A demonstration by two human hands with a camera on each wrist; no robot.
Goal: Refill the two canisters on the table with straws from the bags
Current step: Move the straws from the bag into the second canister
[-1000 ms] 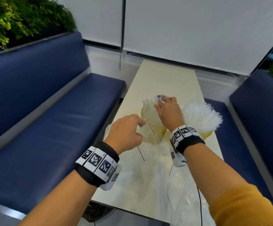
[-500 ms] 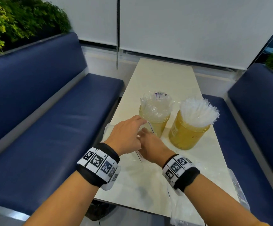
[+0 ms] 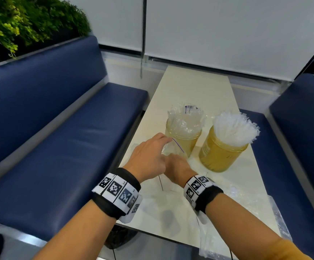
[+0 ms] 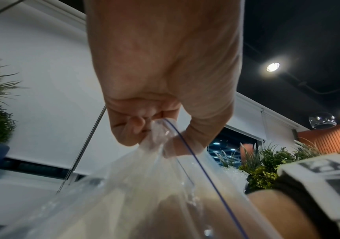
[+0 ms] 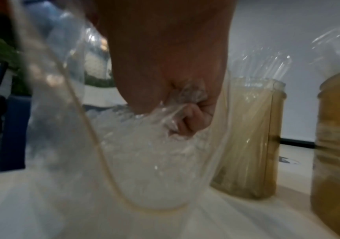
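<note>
**Both canisters stocked, last handful in the bag**

I have the left hand [image 3: 148, 156] pinching the bag [image 3: 173, 149] by its mouth, fingers and thumb curled tight on the clear film with the blue seal line running out of the grip, plain in the left wrist view. The right hand [image 3: 176, 167] is down inside that bag, just in front of the left canister [image 3: 182, 139], and the right wrist view shows its fingers clenched around crumpled clear plastic; I judge that to be wrapped straws [image 5: 155, 161], a pale heap of which lies under the hand, though blur keeps me from being sure.

The left canister stands on the table [image 3: 199, 87] with clear straws poking above its rim, some loosely splayed. The right canister [image 3: 221, 152], just beside it, is packed with a dense white fan of straws and looks full to me. A second bag [image 3: 276, 222] lies flat, nearer me than the right canister, at the table edge; I cannot tell whether anything is left in it.

My read: the task is well along. What remains is lifting this handful out, dropping it into the left canister, and checking both bags for leftovers.
</note>
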